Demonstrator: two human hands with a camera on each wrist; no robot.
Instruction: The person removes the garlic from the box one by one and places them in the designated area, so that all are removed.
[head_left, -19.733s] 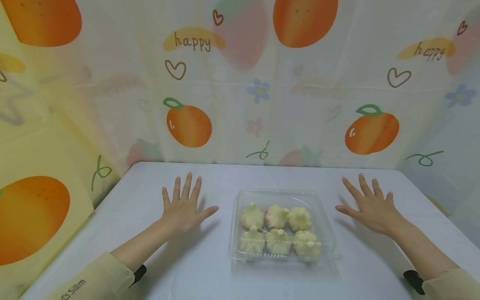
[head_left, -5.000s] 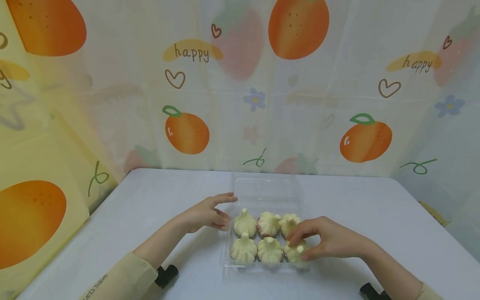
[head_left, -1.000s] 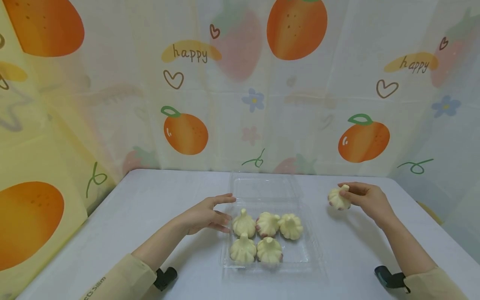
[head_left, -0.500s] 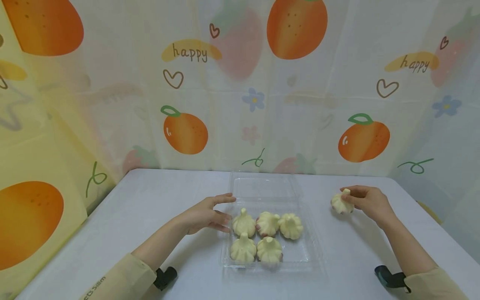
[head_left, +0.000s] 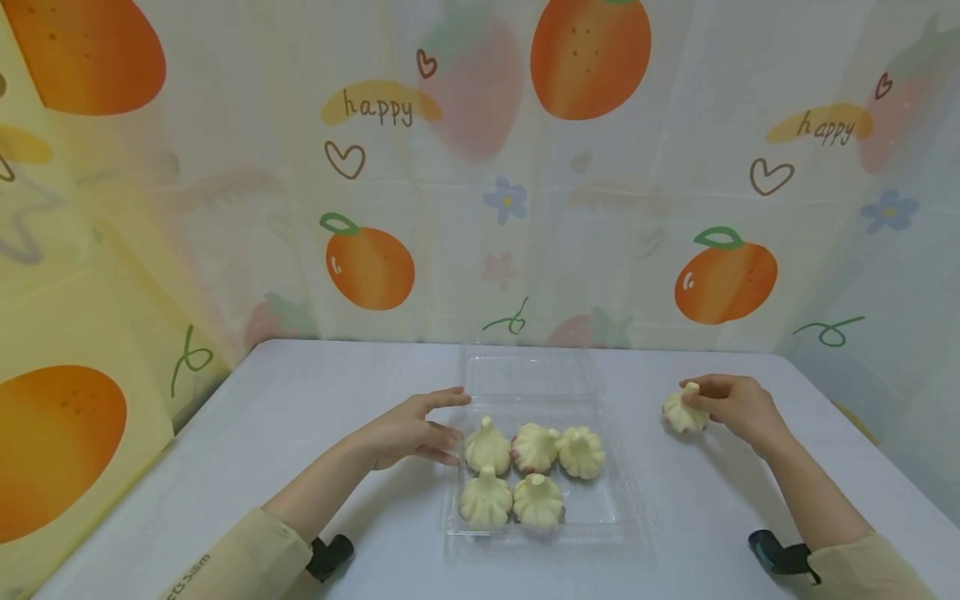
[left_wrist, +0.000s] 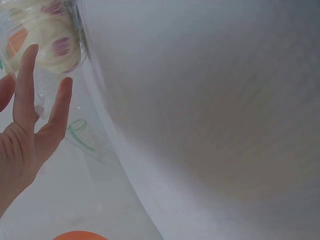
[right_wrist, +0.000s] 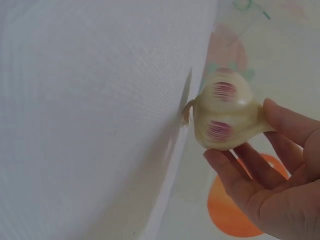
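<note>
Garlic bulb (right_wrist: pixel 220 120) stem up, pinched by right fingers (right_wrist: pixel 227 172), left fingers (head_left: pixel 447 397) straight, spread beside clear box (head_left: pixel 598 505)

lower centre: five garlic bulbs (head_left: pixel 533 448) in a box (head_left: pixel 592 507), left hand (head_left: pixel 412 429) to its left; lower right: sixth bulb (head_left: pixel 681 415) in right hand (head_left: pixel 744 408).
</note>
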